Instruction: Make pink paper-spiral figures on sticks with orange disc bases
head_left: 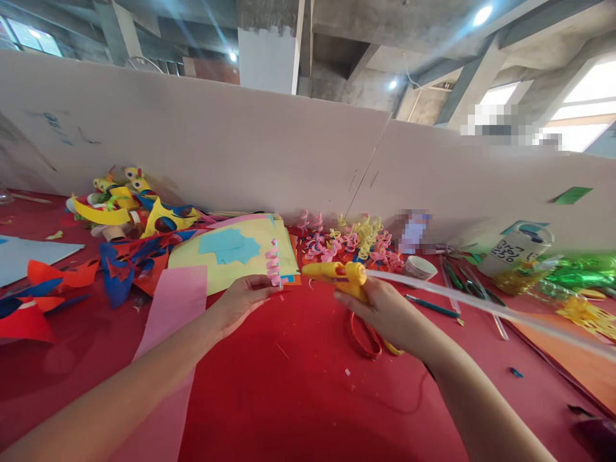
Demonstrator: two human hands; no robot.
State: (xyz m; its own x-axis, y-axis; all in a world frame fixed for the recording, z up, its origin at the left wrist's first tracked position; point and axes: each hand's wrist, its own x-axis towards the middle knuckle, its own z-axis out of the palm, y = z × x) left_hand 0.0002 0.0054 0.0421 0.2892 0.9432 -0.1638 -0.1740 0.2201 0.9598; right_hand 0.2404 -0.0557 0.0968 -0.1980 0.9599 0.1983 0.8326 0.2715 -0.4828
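Nearest, a red table spreads out, with a long sheet of pink paper lying along its left part. Scissors with a red handle lie just beneath the right hand, whose fingers are wrapped round the grip of a yellow glue gun; a long clear glue stick runs out of its back. The left hand is nearly closed — thumb and fingers pinched together at the foot of a pink paper curl, which stands upright above the table. The gun's nozzle points at this curl, near it but apart. To the right lies a dark pen. Beyond the left hand is a yellow sheet bearing blue paper; farther right, pink and yellow curls sit in a heap beside a tape roll. Behind everything — a pale board.
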